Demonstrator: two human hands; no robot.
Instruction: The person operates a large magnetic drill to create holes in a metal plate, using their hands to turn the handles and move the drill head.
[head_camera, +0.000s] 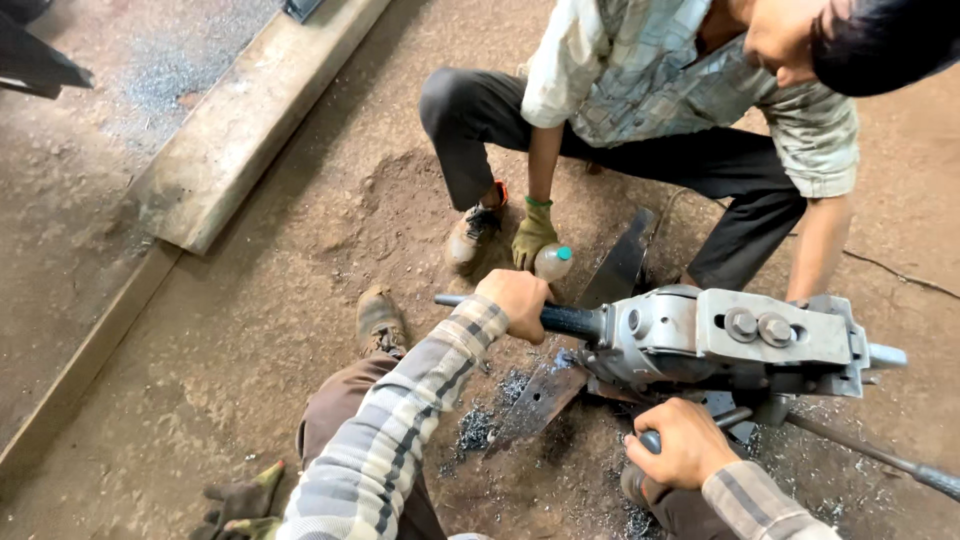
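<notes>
My left hand (515, 302) is closed around the dark bar handle (570, 320) that sticks out of the left side of a grey metal machine (720, 345). Lower down, my right hand (685, 442) grips a dark rounded handle (640, 485) at the machine's near side. The machine sits on a long dark steel plate (540, 400) lying on the dirt floor. Metal shavings (478, 428) are scattered beside the plate. Opposite me a crouching person's gloved hand (532, 232) holds a small plastic bottle (553, 262) with a teal cap just above my left hand.
A thick wooden beam (240, 120) lies across the upper left. A pair of worn gloves (240, 500) rests at the bottom left. My shoe (380, 320) is near the plate. A thin rod (880, 458) runs off to the right, and a cable (890, 270) crosses the floor.
</notes>
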